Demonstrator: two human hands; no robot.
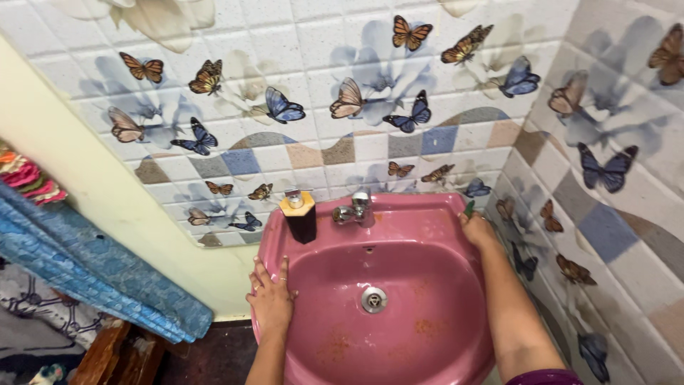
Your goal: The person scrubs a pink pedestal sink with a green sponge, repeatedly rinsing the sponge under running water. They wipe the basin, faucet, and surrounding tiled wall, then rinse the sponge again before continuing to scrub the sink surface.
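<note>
A pink washbasin [427,214] fixed in the corner of a tiled room, seen from above, with a person's two bare hands on its rim. The left hand [271,299] lies flat and released on the basin's left edge, fingers spread and pointing toward the wall, gripping nothing. The right hand [477,229] reaches along the right side to the back corner of the rim, forearm stretched out straight above the bowl's edge; its fingers are curled around a small green object [469,207], of which only the tip shows, so what it is cannot be told. Rust-coloured stains mark the bowl around the metal drain [373,299]. At the back of the rim stands a chrome tap [355,210], and just left of it a dark, angular soap dispenser [299,215] with a tan collar and silver pump head. Behind, the wall tiles [320,128] carry printed butterflies in orange, brown and blue over pale flowers. A blue patterned cloth [85,271] hangs at left.
</note>
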